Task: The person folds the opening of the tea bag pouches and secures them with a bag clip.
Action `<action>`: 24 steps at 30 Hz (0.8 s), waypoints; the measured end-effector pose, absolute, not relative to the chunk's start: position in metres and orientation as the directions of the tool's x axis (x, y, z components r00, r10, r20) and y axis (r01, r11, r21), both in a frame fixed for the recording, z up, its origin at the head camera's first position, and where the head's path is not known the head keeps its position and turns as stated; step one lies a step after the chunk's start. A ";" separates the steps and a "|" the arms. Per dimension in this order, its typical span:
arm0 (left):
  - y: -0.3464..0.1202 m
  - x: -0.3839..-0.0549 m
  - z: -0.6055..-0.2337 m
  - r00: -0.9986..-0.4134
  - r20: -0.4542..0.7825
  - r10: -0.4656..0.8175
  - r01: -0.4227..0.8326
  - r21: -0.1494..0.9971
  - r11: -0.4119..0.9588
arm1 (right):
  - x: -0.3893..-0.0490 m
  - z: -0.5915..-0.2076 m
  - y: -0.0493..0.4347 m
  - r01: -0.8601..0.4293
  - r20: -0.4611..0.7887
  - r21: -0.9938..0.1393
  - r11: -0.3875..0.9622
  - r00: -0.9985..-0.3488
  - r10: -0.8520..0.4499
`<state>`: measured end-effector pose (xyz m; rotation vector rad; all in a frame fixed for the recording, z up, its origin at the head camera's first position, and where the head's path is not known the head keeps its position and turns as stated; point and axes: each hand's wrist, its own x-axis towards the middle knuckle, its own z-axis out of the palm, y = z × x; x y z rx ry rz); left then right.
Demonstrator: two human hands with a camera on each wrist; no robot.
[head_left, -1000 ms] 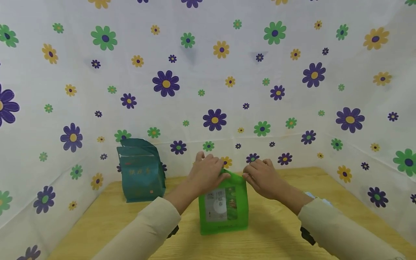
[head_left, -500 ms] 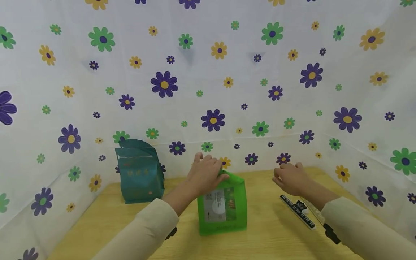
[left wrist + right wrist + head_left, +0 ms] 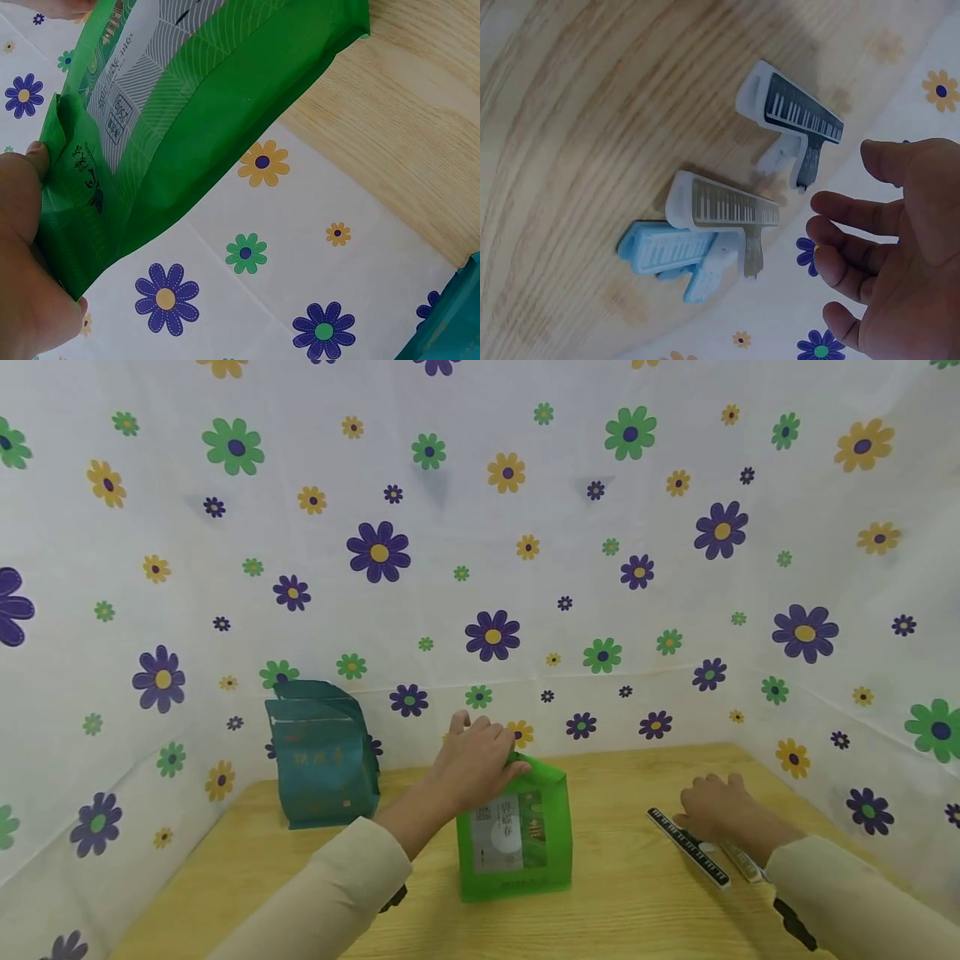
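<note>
A green tea bag (image 3: pixel 510 835) with a grey label stands upright on the table. Its top edge is pinched in my left hand (image 3: pixel 476 762), thumb on the near side; the left wrist view shows the thumb and fingers at the bag's folded top. My right hand (image 3: pixel 720 810) hovers over the bag clips at the right, holding nothing, fingers loosely bent. Through the right wrist view I see a black bag clip (image 3: pixel 802 109) with a piano-key pattern, a tan bag clip (image 3: pixel 727 206) and a light blue bag clip (image 3: pixel 667 249). The tan clip partly overlaps the blue one.
Teal bags (image 3: pixel 326 768), one behind another, stand at the back left of the wooden table (image 3: pixel 615 902). A white flower-printed cloth (image 3: pixel 442 610) encloses the table's back and sides.
My right hand has left the green bag's top, moved right, then lowered toward the clips. The left hand keeps its hold and the bag stays in place.
</note>
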<state>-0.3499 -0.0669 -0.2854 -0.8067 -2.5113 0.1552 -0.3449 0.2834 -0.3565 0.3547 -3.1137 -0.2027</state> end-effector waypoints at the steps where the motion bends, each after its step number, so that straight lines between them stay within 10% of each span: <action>1: -0.067 -0.350 -0.285 -0.704 0.420 0.572 0.515 -0.252 0.819 | -0.344 -0.357 0.283 -0.225 -0.014 0.126 0.966 -0.974 -0.226; 24: -0.067 -0.347 -0.285 -0.706 0.410 0.578 0.525 -0.245 0.815 | -0.345 -0.373 0.276 -0.243 -0.041 0.091 0.966 -0.970 -0.240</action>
